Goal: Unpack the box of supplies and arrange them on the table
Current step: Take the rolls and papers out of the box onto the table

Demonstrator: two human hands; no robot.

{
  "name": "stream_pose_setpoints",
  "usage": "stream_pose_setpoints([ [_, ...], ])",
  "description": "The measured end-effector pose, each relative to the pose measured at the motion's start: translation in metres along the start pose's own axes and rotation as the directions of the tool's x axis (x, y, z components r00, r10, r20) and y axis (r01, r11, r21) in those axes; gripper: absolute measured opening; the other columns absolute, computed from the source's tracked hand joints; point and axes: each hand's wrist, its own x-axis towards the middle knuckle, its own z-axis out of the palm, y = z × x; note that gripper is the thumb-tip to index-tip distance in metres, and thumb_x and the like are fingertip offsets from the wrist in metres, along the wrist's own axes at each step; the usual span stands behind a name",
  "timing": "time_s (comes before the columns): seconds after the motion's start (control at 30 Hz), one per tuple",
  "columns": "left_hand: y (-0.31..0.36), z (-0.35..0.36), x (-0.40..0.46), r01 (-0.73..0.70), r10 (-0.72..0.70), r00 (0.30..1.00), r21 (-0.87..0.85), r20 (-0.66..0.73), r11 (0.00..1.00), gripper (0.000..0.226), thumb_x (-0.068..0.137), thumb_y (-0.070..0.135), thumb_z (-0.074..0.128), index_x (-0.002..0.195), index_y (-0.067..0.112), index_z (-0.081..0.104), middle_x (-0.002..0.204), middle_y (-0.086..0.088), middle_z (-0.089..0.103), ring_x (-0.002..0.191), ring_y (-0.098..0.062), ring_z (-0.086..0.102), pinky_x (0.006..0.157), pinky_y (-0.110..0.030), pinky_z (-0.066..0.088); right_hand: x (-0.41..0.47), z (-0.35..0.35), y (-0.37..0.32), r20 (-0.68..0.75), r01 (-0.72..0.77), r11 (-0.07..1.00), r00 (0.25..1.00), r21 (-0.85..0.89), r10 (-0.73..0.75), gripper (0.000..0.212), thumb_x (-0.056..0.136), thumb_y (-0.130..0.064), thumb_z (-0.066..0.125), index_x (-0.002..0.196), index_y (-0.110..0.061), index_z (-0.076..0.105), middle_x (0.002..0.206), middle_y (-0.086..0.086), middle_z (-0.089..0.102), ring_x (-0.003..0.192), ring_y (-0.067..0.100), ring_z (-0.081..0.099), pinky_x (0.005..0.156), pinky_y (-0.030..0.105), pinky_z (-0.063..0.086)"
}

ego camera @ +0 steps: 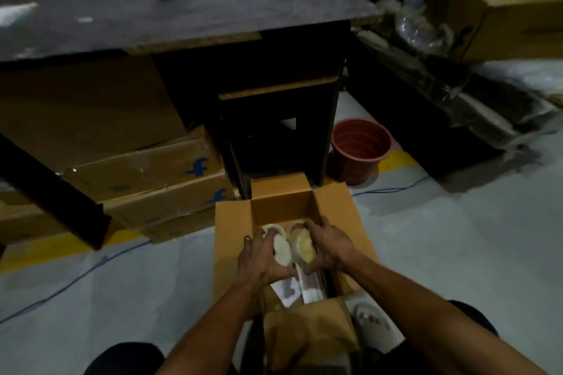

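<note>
An open cardboard box (231,222) stands on the floor in front of me, flaps spread. Both my hands are inside it. My left hand (257,256) grips a pale roll of tape (281,248). My right hand (327,248) grips a second, yellowish roll of tape (304,245) right beside the first. Under the rolls lie white flat packets (306,286), partly hidden by my hands. The dark table (182,18) rises just behind the box.
Stacked cardboard cartons (146,170) sit under the table at left. A reddish plastic pot (359,151) stands on the floor right of the table leg. A blue cable (76,278) runs across the floor. More boxes and plastic wrap fill the right side.
</note>
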Motion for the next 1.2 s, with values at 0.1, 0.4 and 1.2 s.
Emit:
stream_pose_setpoints([
  [0.1,-0.001,-0.019,0.007,0.006,-0.005,0.999,0.014,-0.043,1.0,0.115,0.04,0.082,0.058,0.14,0.029,0.036,0.135,-0.001,0.041,0.122,-0.034,0.041,0.094,-0.046,0.047,0.007,-0.027,-0.008,-0.019,0.013,1.0,1.0,0.009,-0.012,0.123,0.049,-0.061,0.086,0.148,-0.024,0.022,0.148,0.017,0.029,0.121,0.039,0.051,0.094,0.046,0.051],
  [0.4,-0.02,-0.066,0.046,0.012,-0.012,1.0,0.013,-0.021,1.0,0.107,0.045,0.076,0.072,0.134,0.028,0.038,0.129,0.0,0.044,0.116,-0.03,0.043,0.091,-0.043,0.048,0.049,-0.101,-0.017,0.02,0.126,0.984,0.992,-0.126,-0.124,0.111,0.047,-0.063,0.086,0.138,-0.021,0.037,0.132,0.01,0.046,0.112,0.034,0.055,0.088,0.041,0.052],
  [1.2,-0.002,-0.45,-0.059,0.039,-0.042,0.985,-0.019,-0.166,0.999,0.114,0.041,0.082,0.065,0.138,0.027,0.042,0.128,0.006,0.047,0.119,-0.022,0.049,0.104,-0.04,0.04,-0.044,-0.464,-0.212,0.118,0.374,0.91,0.926,-0.178,-0.358,0.116,0.051,-0.065,0.083,0.147,-0.028,0.03,0.142,0.008,0.04,0.12,0.033,0.05,0.098,0.044,0.047],
])
